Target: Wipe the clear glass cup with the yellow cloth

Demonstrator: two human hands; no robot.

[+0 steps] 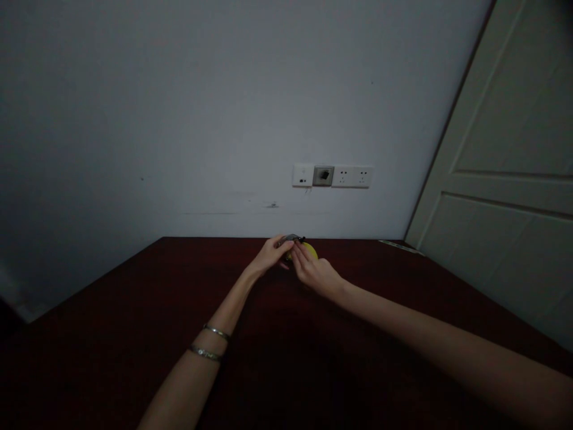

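Observation:
Both my hands meet at the far side of the dark red table (250, 310), around a small item. My left hand (270, 253) is closed on a grey, dark-edged piece (292, 237), its thumb lying along the near side. Against it press the fingers of my right hand (316, 272), held together and pointing up and left. A yellow rounded part (311, 249) shows behind the right fingers. Whether the grey and yellow parts are one thing cannot be told, since my fingers cover most of them.
Behind the table rises a grey-white wall (224, 119) with a row of sockets and switches (351, 177). A pale panelled door (505, 179) stands at the right. A thin light strip (400, 246) lies at the table's far right corner. The room is dim.

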